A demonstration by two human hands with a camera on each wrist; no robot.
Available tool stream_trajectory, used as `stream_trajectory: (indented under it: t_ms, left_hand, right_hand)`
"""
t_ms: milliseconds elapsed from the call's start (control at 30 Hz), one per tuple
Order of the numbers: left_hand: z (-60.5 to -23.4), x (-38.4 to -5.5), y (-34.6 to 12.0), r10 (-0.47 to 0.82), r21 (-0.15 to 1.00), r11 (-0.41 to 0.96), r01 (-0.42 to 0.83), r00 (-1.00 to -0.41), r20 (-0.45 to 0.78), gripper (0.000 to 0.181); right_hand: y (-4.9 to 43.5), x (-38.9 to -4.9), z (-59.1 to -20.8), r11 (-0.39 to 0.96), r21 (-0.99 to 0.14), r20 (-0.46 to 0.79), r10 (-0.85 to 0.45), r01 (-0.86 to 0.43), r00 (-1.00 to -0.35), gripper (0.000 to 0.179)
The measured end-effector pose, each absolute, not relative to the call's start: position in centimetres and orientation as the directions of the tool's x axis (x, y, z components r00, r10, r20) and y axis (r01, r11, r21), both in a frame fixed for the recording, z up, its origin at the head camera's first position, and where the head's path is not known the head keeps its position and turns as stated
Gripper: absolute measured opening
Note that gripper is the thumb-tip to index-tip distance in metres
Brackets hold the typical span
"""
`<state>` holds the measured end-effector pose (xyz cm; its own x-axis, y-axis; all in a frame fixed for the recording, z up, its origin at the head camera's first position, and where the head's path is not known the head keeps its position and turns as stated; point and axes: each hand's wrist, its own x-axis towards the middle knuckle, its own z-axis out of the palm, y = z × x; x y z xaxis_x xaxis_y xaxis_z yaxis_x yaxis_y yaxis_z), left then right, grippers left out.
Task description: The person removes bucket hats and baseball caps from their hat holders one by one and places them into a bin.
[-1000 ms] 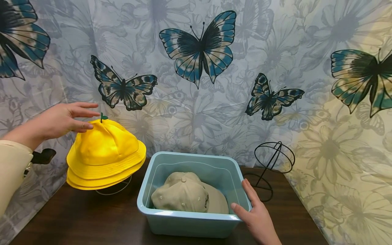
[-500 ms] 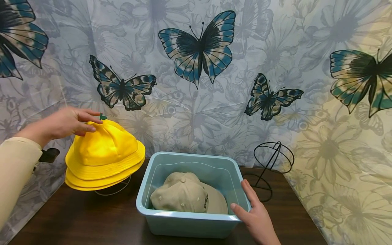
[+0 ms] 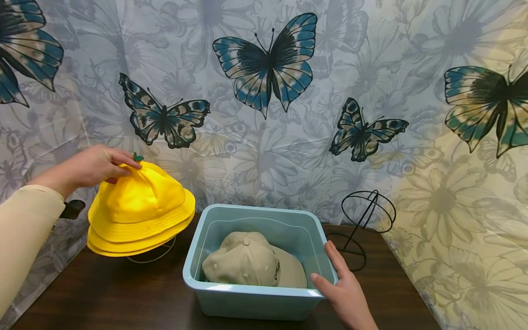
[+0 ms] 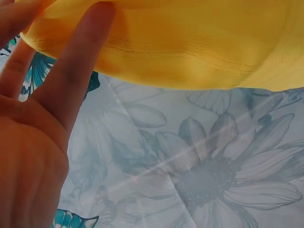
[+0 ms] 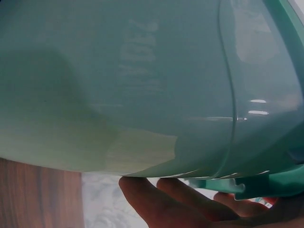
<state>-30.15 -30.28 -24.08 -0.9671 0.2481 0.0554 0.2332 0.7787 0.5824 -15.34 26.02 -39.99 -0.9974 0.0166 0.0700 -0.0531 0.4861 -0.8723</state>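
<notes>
The left hand (image 3: 99,166), earlier hovering, now pinches the domed fabric hat (image 3: 142,199). The right hand (image 3: 345,289) holds the glossy tub (image 3: 255,305).

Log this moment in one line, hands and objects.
left hand: pinches top yellow hat; right hand: touches blue bin; beige cap: in bin; black wire stand: right of bin

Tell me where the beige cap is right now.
In the head view, the beige cap lies inside the blue bin, low and near the middle, between the yellow hats on the left and the right hand.
</notes>
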Motion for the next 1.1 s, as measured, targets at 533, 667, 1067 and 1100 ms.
stream_trajectory:
  t_ms: [533, 667, 1067, 1100]
  left_hand:
    - [-24.2, -30.0, -29.9, 0.211, 0.519, 0.819, 0.246, -0.969, 0.127, 0.024]
    - [-23.5, -29.8, -29.9, 0.152, 0.543, 0.817, 0.193, -0.981, 0.12, 0.027]
    - [-21.4, -29.6, -29.5, 0.022, 0.585, 0.806, 0.09, -0.992, 0.122, 0.034]
    - [-21.3, -29.6, -29.5, 0.011, 0.588, 0.804, 0.086, -0.991, 0.13, 0.033]
  right_hand:
    - [26.2, -15.3, -40.2, 0.5, -0.863, 0.094, 0.012, -0.076, -0.996, 0.086]
    - [26.2, -15.3, -40.2, 0.499, -0.864, 0.084, 0.014, -0.065, -0.996, 0.087]
    - [26.1, -15.3, -40.2, 0.489, -0.867, 0.119, 0.011, -0.099, -0.993, 0.085]
    - [26.1, -15.3, -40.3, 0.486, -0.868, 0.123, 0.011, -0.102, -0.992, 0.084]
